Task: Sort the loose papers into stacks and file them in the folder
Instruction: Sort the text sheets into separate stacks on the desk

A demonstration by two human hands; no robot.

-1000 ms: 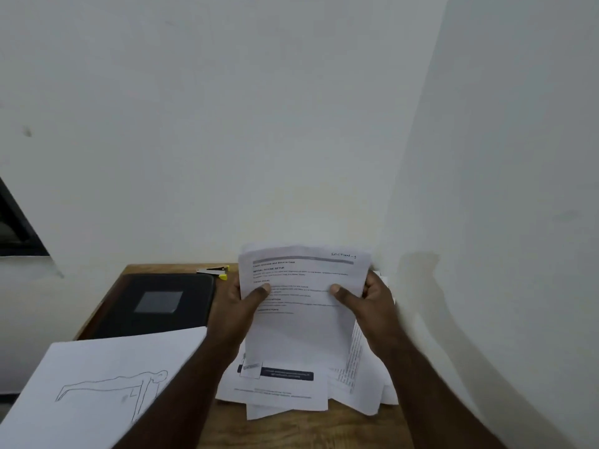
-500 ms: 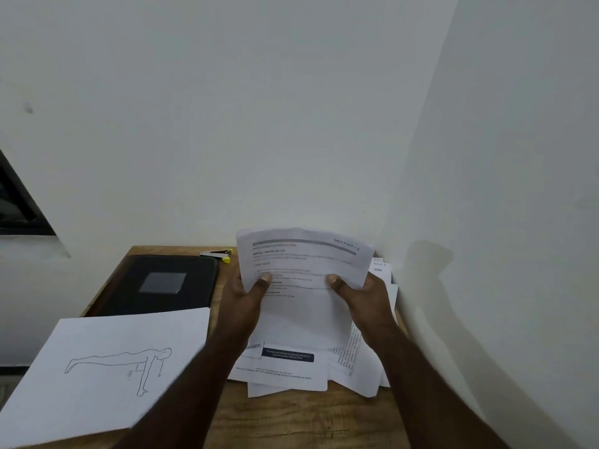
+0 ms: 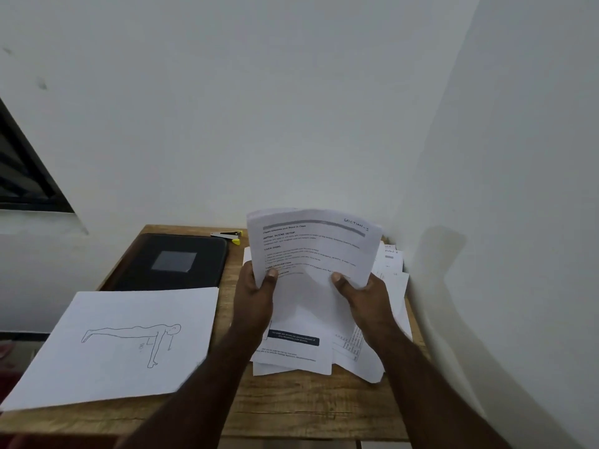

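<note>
Both forearms bare, no sleeves/watch/rings; left hand (image 3: 256, 299), right hand (image 3: 364, 296).

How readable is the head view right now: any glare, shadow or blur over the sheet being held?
Head view: dim, even light, no glare; the printed sheet, gripped by the left hand and right hand, shows legible headings but blurred body text; a soft shadow falls on the right wall; wide-angle bending curves the wall corner and table edges.
</note>
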